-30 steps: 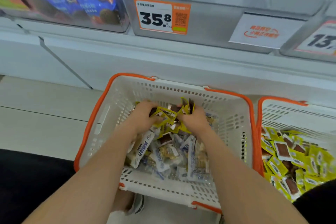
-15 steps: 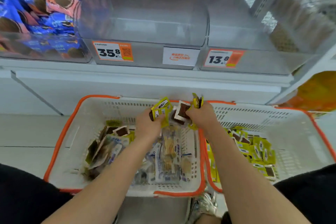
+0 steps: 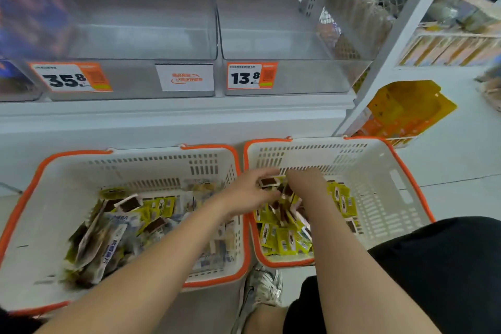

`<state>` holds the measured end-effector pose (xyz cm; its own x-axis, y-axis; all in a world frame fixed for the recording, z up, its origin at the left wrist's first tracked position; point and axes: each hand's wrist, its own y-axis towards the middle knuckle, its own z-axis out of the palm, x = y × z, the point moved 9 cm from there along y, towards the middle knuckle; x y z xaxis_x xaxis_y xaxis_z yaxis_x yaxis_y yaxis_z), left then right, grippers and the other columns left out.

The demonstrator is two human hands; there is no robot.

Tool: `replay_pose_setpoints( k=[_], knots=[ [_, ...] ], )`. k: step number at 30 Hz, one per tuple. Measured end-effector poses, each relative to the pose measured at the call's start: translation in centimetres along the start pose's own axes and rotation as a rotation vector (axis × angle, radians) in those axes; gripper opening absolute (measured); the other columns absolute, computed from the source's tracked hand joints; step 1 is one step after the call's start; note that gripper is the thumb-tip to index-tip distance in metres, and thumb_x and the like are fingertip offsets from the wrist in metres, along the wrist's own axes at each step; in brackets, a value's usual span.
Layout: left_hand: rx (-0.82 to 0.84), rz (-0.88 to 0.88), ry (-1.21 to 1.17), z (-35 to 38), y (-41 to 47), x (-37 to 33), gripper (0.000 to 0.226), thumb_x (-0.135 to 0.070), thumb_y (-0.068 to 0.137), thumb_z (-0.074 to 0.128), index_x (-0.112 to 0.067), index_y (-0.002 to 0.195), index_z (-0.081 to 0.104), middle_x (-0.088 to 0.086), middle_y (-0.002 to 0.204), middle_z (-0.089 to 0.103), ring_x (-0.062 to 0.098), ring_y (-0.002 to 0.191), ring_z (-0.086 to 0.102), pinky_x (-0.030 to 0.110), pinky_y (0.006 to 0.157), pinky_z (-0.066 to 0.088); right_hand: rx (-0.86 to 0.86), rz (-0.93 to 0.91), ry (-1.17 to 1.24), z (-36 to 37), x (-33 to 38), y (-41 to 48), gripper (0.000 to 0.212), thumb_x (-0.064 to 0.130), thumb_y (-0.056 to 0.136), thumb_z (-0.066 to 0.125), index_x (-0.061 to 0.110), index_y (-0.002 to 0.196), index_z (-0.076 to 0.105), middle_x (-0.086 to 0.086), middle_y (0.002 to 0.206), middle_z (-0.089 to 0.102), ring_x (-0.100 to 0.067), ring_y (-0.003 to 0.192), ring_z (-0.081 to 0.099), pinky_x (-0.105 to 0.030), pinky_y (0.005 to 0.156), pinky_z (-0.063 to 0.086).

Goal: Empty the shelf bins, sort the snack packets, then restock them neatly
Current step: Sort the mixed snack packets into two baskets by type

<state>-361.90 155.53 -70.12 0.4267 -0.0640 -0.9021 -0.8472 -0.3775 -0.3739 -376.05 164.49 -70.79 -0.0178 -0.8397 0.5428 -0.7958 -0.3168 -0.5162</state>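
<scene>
The left hand (image 3: 244, 192) and right hand (image 3: 306, 182) are bare, as are both forearms (image 3: 151, 260). Black shorts (image 3: 433, 266) fill the lower right of the frame. At bottom centre sits a silver-grey and white mesh sneaker (image 3: 260, 287) with laces.

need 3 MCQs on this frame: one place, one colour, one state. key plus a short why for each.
1. Where are the left hand and right hand?
A. on the floor
B. over the right basket
C. inside a shelf bin

2. What colour are the basket rims?
A. blue
B. green
C. orange

3. How is the clear bin above the 13.8 tag?
A. empty
B. packed with packets
C. tipped on its side

Key:
1 B, both are above its yellow packets, the left pinching a packet.
2 C, orange edging rings each one.
3 A, nothing shows through its clear walls.
</scene>
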Motion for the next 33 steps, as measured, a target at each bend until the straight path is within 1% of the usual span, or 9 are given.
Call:
replay_pose_setpoints(
  k=[3, 5, 11, 13, 16, 18, 21, 26, 33],
  knots=[
    [-0.166, 0.023, -0.077, -3.7, -2.0, 1.5, 0.024, -0.025, 0.108, 0.055, -0.029, 0.122, 0.074, -0.014, 0.115, 0.075, 0.008, 0.096, 0.074, 0.031, 0.081, 0.062, -0.104, -0.329, 0.017, 1.6, 5.0, -2.3, 0.022, 0.010, 0.092, 0.057, 0.004, 0.107, 0.073, -0.014, 0.092, 0.073, -0.033, 0.095, 0.067, -0.029, 0.076, 0.046],
    [-0.334, -0.029, -0.040, -7.0, -3.7, 4.3, 0.025, -0.021, 0.109, 0.051, -0.026, 0.111, 0.075, -0.007, 0.101, 0.077, 0.009, 0.080, 0.074, 0.028, 0.069, 0.058, 0.057, -0.494, 0.040, 5.9, 8.2, -4.5, 0.023, 0.008, 0.090, 0.058, 0.014, 0.106, 0.074, -0.009, 0.087, 0.076, -0.022, 0.079, 0.069, -0.027, 0.070, 0.046],
    [-0.616, -0.419, 0.740, -15.9, -10.2, 18.1, 0.030, -0.033, 0.095, 0.066, -0.024, 0.123, 0.065, 0.008, 0.135, 0.057, 0.030, 0.121, 0.054, 0.043, 0.101, 0.047, 0.523, -0.647, -0.252, 22.2, 9.5, -9.1, 0.026, 0.010, 0.099, 0.052, 0.014, 0.116, 0.071, 0.004, 0.086, 0.062, -0.008, 0.069, 0.056, -0.016, 0.055, 0.043],
    [-0.653, -0.614, 0.932, -17.5, -13.3, 21.6, 0.056, -0.042, 0.087, 0.073, -0.026, 0.137, 0.054, 0.015, 0.149, 0.041, 0.042, 0.135, 0.039, 0.056, 0.110, 0.039, 0.631, -0.631, -0.410, 26.7, 8.1, -9.7, 0.027, 0.015, 0.099, 0.052, 0.016, 0.121, 0.068, -0.004, 0.110, 0.067, -0.017, 0.093, 0.064, -0.027, 0.075, 0.055],
    [-0.594, -0.866, 0.937, -18.8, -16.3, 26.3, 0.093, -0.062, 0.092, 0.063, -0.026, 0.162, 0.013, 0.021, 0.168, 0.007, 0.055, 0.148, 0.016, 0.069, 0.116, 0.024, 0.740, -0.595, -0.573, 30.9, 6.3, -10.4, 0.030, 0.018, 0.101, 0.052, 0.016, 0.128, 0.064, -0.009, 0.132, 0.062, -0.028, 0.116, 0.062, -0.034, 0.083, 0.050],
    [-0.563, -0.931, 0.842, -19.2, -17.1, 28.6, 0.099, -0.056, 0.091, 0.067, -0.024, 0.162, 0.005, 0.023, 0.165, 0.004, 0.056, 0.143, 0.026, 0.061, 0.109, 0.041, 0.753, -0.603, -0.613, 32.4, 5.9, -10.4, 0.027, 0.019, 0.101, 0.051, 0.015, 0.123, 0.067, -0.011, 0.133, 0.064, -0.029, 0.112, 0.064, -0.039, 0.086, 0.055],
    [-0.542, -0.941, 0.816, -19.5, -17.4, 30.3, 0.097, -0.045, 0.087, 0.076, -0.023, 0.158, 0.014, 0.023, 0.153, 0.020, 0.047, 0.130, 0.040, 0.043, 0.088, 0.054, 0.762, -0.610, -0.654, 34.1, 6.0, -10.1, 0.029, 0.015, 0.100, 0.049, 0.012, 0.121, 0.068, -0.015, 0.127, 0.067, -0.030, 0.109, 0.066, -0.046, 0.093, 0.058],
    [-0.461, -0.901, 0.839, -19.9, -16.8, 31.0, 0.092, -0.057, 0.087, 0.072, -0.018, 0.153, 0.020, 0.027, 0.154, 0.024, 0.046, 0.122, 0.053, 0.042, 0.085, 0.055, 0.773, -0.641, -0.670, 36.1, 6.9, -10.9, 0.036, 0.012, 0.100, 0.048, 0.015, 0.132, 0.064, -0.007, 0.130, 0.066, -0.025, 0.113, 0.063, -0.038, 0.094, 0.055],
    [-0.599, -0.739, 0.748, -23.2, -17.8, 30.3, 0.038, -0.036, 0.103, 0.049, -0.017, 0.136, 0.048, 0.016, 0.126, 0.057, 0.037, 0.102, 0.066, 0.040, 0.072, 0.049, 0.757, -0.632, -0.596, 36.1, 7.5, -11.3, 0.034, 0.013, 0.102, 0.045, 0.014, 0.130, 0.064, -0.008, 0.122, 0.065, -0.022, 0.099, 0.063, -0.033, 0.079, 0.052]
  ],
)
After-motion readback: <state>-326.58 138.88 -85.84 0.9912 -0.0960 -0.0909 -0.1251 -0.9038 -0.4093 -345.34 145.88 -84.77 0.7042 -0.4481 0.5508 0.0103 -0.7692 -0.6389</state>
